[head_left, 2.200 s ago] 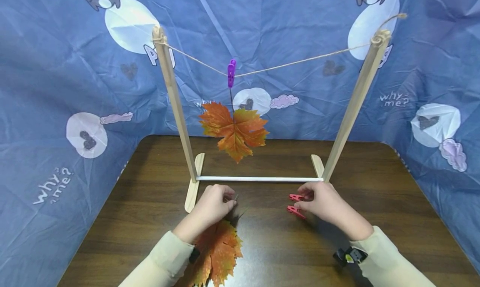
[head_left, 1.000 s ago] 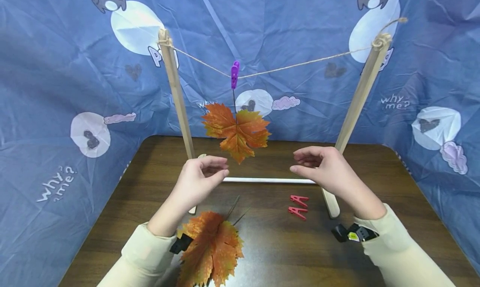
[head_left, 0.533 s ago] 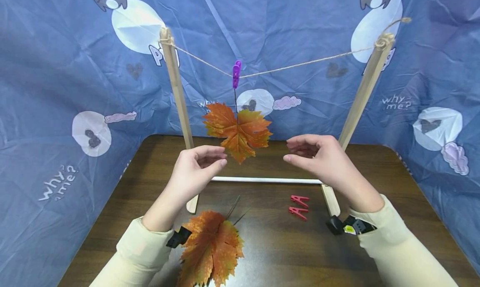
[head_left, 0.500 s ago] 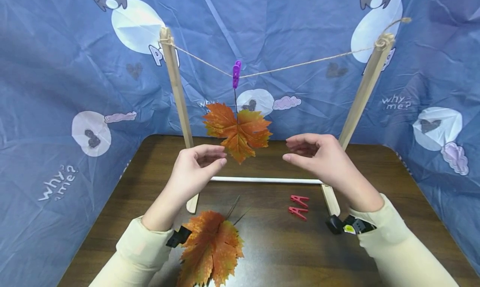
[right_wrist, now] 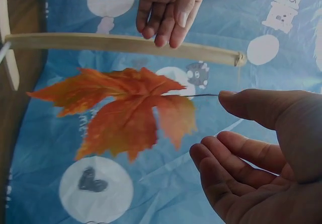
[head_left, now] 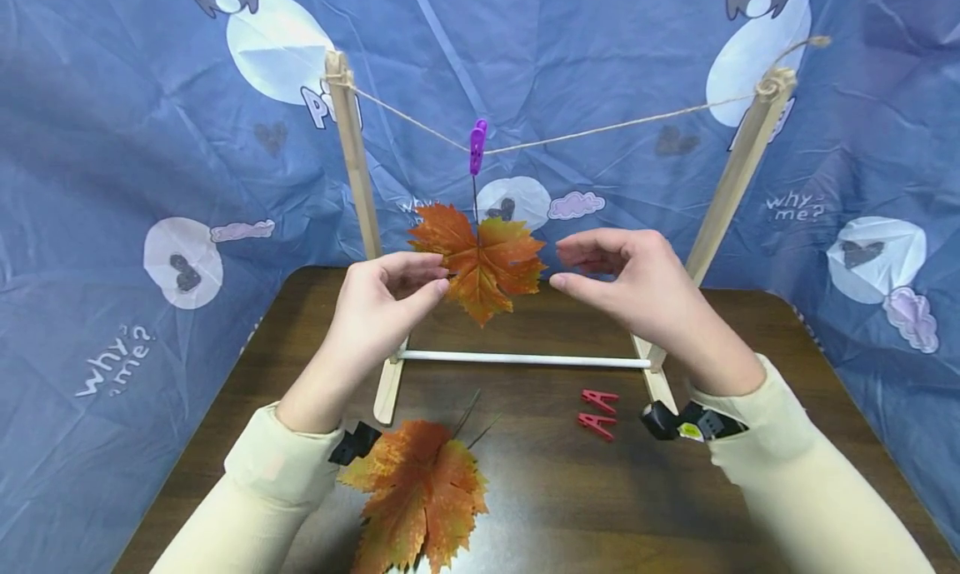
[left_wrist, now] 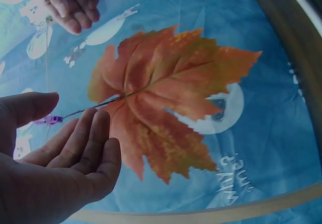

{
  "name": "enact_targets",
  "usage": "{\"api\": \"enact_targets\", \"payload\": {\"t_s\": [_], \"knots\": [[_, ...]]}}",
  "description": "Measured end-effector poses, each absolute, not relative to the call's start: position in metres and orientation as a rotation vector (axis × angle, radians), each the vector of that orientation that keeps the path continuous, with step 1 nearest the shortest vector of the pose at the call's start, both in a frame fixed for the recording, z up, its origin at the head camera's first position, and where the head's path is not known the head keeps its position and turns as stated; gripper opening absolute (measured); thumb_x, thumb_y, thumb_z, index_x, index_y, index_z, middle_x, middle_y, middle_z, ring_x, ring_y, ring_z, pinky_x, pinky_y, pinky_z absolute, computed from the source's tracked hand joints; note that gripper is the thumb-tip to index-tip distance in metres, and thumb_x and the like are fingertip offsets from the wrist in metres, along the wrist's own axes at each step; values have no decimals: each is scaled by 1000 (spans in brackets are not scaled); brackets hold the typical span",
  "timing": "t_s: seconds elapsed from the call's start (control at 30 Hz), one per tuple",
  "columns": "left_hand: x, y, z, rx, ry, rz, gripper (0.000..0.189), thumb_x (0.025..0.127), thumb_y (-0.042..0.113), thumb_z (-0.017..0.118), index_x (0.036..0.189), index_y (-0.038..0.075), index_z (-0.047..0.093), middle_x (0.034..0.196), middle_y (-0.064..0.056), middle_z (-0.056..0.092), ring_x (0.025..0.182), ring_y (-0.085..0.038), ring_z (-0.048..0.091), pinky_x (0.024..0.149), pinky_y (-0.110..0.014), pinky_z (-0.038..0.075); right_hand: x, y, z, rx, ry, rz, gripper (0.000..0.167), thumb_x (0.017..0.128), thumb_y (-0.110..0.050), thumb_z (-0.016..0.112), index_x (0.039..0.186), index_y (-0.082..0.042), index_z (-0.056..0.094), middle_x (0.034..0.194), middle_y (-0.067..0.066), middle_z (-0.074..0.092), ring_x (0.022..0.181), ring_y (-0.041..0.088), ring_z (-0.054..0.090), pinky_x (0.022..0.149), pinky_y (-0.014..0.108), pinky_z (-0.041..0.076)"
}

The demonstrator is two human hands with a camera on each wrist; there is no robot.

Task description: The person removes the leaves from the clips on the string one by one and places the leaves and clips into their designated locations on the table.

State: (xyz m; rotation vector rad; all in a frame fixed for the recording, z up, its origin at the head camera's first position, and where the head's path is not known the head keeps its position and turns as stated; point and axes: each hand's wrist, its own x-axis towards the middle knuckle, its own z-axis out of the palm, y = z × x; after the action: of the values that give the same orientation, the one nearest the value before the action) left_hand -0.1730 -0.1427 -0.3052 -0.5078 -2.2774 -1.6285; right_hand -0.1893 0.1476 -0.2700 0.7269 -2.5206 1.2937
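An orange maple leaf (head_left: 487, 262) hangs by its thin stem from a purple clothespin (head_left: 477, 147) on the twine (head_left: 592, 131). To its left is my left hand (head_left: 378, 307), fingers loosely bent and holding nothing; in the head view its fingertips overlap the leaf's edge, and I cannot tell if they touch. My right hand (head_left: 637, 287) is just right of the leaf, thumb and fingers apart, with nothing between them. The left wrist view shows the leaf (left_wrist: 161, 98) beyond my fingers. In the right wrist view the leaf (right_wrist: 121, 113) hangs past my thumb.
Two red clothespins (head_left: 597, 414) lie on the brown table (head_left: 540, 491). More orange leaves (head_left: 423, 495) lie stacked at front left, stems pointing up and right. Wooden posts (head_left: 352, 157) and a white crossbar (head_left: 525, 359) form the stand, before a blue printed cloth (head_left: 615, 49).
Both hands rose from the tabletop, the left from the leaf stems and the right from the red clothespins. They now flank the hanging leaf, while the clothespins and stacked leaves stay on the table.
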Motion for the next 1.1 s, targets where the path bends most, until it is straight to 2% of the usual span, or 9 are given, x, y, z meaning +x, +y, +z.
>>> {"api": "enact_targets", "payload": {"t_s": [0.3, 0.57, 0.8, 0.93, 1.1], "knots": [[-182, -142, -285, -535, -2258, -1570, 27, 90, 0, 74, 116, -6, 71, 99, -11, 75, 88, -19, 71, 76, -27, 55, -193, 133, -239, 753, -2455, 1304, 31, 84, -14, 86, 112, -4, 77, 107, 6, 74, 94, 18, 71, 83, 29, 55], [-193, -141, -276, -548, -2237, -1523, 28, 90, 1, 74, 117, -6, 72, 100, -12, 75, 92, -21, 71, 83, -32, 54, -198, 129, -216, 761, -2453, 1261, 31, 87, -19, 84, 113, -6, 77, 107, 5, 74, 94, 16, 70, 82, 28, 54], [-203, -143, -265, -543, -2268, -1425, 27, 91, 6, 75, 116, -2, 73, 99, -8, 76, 92, -18, 71, 80, -31, 54, -198, 125, -199, 758, -2470, 1159, 34, 88, -23, 83, 118, -8, 76, 111, 4, 73, 99, 16, 68, 87, 30, 53], [-208, -143, -257, -523, -2296, -1425, 29, 91, 10, 75, 118, -1, 73, 102, -9, 75, 96, -19, 71, 82, -31, 54, -201, 121, -189, 785, -2464, 1112, 35, 88, -24, 83, 118, -8, 76, 112, 4, 73, 99, 16, 68, 87, 30, 53], [-213, -141, -252, -502, -2323, -1432, 32, 92, 12, 75, 122, 0, 72, 106, -12, 75, 103, -22, 69, 89, -37, 52, -204, 116, -179, 802, -2464, 1046, 36, 87, -26, 84, 117, -7, 76, 110, 4, 74, 99, 15, 68, 89, 32, 52]]}}
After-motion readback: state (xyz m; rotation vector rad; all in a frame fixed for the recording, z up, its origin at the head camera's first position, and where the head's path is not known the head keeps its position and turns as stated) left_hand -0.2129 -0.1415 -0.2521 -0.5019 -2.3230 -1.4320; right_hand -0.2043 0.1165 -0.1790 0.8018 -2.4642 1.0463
